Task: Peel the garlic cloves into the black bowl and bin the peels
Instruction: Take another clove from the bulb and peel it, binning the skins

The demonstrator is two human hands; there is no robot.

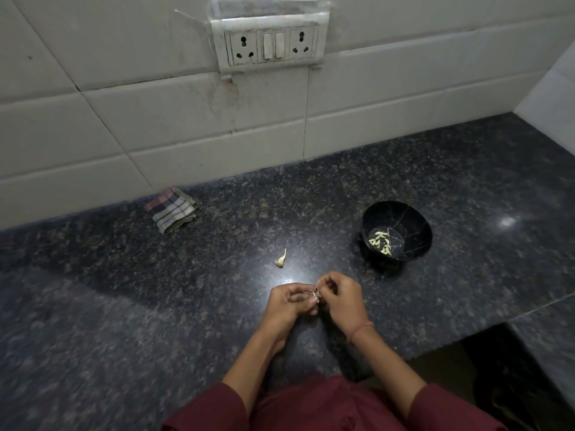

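Observation:
My left hand (289,303) and my right hand (340,298) meet over the dark granite counter (124,290), fingers curled. Between their fingertips sits a small garlic clove (315,293) with thin papery skin sticking out; both hands pinch it. The clove itself is mostly hidden by my fingers. One unpeeled garlic clove (281,259) lies alone on the counter just beyond my left hand. The black bowl (413,225) stands to the right, beyond my right hand, and holds several peeled pale cloves (381,241).
A folded checked cloth (172,209) lies by the tiled wall at the back left. A socket and switch plate (272,45) is on the wall above. The counter's front edge steps back at the lower right, with a dark gap (513,368) below.

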